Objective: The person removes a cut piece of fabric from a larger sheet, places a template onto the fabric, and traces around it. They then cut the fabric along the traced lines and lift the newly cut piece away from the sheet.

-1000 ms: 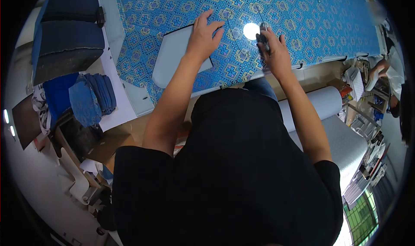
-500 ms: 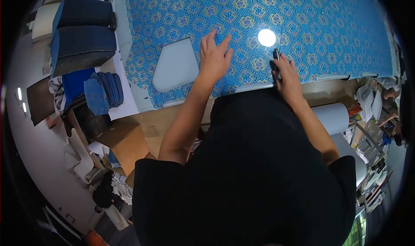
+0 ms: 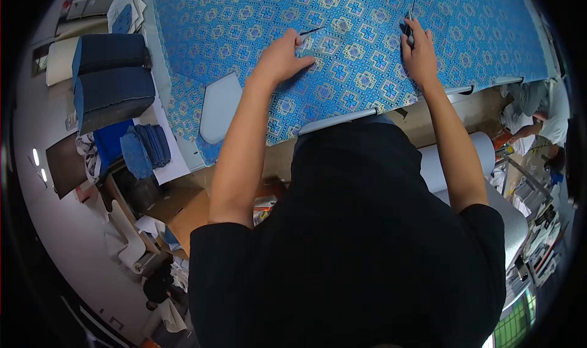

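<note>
Blue patterned fabric (image 3: 361, 60) lies spread over a worktable. My left hand (image 3: 282, 57) is over its middle, fingers curled and thumb apart. At its fingertips shows a thin dark strip (image 3: 312, 30), with a pale, glassy-looking patch (image 3: 313, 45) beside it; I cannot make out what they are. My right hand (image 3: 419, 54) grips scissors (image 3: 409, 31) by their dark handles, the slim blades pointing away from me over the fabric. A flat, light-grey, angular piece (image 3: 220, 109) rests on the fabric left of my left forearm, which partly covers it.
Dark blue padded blocks (image 3: 113, 79) and a stack of folded blue pieces (image 3: 145, 149) stand at the left. A cardboard box (image 3: 186, 219) is below them. At the right are a grey roll (image 3: 461, 155), cluttered shelves and another person (image 3: 547, 118).
My right hand has moved forward with the scissors. My left hand has shifted left and forward and curled its fingers. The bright white disc on the fabric no longer shows.
</note>
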`<state>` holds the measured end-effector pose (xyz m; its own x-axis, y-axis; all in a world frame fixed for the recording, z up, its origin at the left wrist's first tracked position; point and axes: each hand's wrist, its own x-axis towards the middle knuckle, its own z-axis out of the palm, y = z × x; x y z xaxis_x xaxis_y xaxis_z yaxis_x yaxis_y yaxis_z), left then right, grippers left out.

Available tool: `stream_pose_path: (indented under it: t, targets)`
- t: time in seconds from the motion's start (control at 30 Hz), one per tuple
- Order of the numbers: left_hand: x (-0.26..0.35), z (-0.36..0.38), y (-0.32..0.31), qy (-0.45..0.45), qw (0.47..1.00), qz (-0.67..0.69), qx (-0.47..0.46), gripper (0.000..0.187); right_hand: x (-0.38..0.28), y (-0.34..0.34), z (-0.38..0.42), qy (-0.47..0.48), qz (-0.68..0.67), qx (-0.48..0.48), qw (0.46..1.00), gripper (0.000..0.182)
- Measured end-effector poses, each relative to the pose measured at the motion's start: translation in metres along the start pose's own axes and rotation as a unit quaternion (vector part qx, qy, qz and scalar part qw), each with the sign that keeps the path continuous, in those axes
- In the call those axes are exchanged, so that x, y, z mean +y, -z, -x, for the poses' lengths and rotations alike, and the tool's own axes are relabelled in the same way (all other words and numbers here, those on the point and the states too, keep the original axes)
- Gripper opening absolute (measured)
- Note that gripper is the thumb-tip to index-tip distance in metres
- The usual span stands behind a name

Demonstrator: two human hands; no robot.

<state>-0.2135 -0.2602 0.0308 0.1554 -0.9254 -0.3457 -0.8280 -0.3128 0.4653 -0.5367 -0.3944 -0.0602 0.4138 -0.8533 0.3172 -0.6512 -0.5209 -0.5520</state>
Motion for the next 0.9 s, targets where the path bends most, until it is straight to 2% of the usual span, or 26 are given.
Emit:
stream_pose_path:
  t: [0.03,0.1,0.13,0.17,0.2,0.23,0.3,0.33,0.4,0.53,0.57,0.63,0.7,0.77,0.9]
  targets:
    - [0.006,0.003,0.014,-0.008,1.000,-0.003,0.000,0.055,0.000,-0.001,0.000,0.003,0.000,0.014,1.000,0.040]
    - [0.028,0.020,0.053,-0.140,0.977,0.099,-0.123,0.055,-0.002,0.000,0.002,-0.023,-0.018,0.009,1.000,0.041]
    - [0.032,0.026,0.072,-0.181,0.971,0.136,-0.076,0.049,-0.001,-0.002,0.002,-0.013,-0.011,0.023,1.000,0.041]
    - [0.036,0.036,0.087,-0.164,0.953,0.254,0.005,0.044,0.000,-0.004,0.002,-0.001,-0.005,0.038,0.999,0.040]
    - [0.038,0.045,0.099,-0.142,0.916,0.367,0.085,0.038,0.000,-0.005,0.002,-0.003,-0.003,0.042,0.999,0.040]
    - [0.036,0.045,0.110,-0.177,0.863,0.447,0.157,0.028,0.001,-0.007,0.002,0.007,0.013,0.051,0.999,0.040]
    - [0.023,0.049,0.121,-0.118,0.790,0.570,0.191,0.023,0.000,-0.005,0.003,0.019,0.028,0.064,0.997,0.039]
    - [0.008,0.046,0.111,-0.109,0.768,0.600,0.196,0.027,0.000,-0.005,0.002,0.008,0.024,0.060,0.998,0.040]
    - [-0.018,0.048,0.076,-0.015,0.768,0.613,0.185,0.035,-0.002,-0.008,0.002,-0.001,0.013,0.056,0.998,0.040]
    - [-0.081,0.048,-0.031,0.167,0.782,0.581,0.152,0.032,-0.008,-0.001,0.002,-0.009,-0.002,0.049,0.999,0.041]
    - [-0.082,0.050,-0.035,0.168,0.782,0.582,0.149,0.032,-0.008,0.001,0.001,-0.024,-0.004,0.039,0.999,0.041]
    - [-0.084,0.059,-0.044,0.158,0.744,0.629,0.163,0.029,-0.007,-0.002,0.008,-0.048,-0.003,0.023,0.999,0.040]
    - [-0.091,0.058,-0.048,0.169,0.735,0.637,0.159,0.026,-0.004,-0.003,0.005,-0.006,0.024,0.053,0.998,0.040]
    - [-0.094,0.059,-0.042,0.156,0.781,0.590,0.129,0.025,-0.007,-0.002,0.004,-0.020,0.018,0.049,0.998,0.040]
    - [-0.087,0.067,-0.045,0.166,0.757,0.611,0.162,0.025,-0.018,0.003,0.006,-0.072,-0.003,0.025,0.997,0.039]
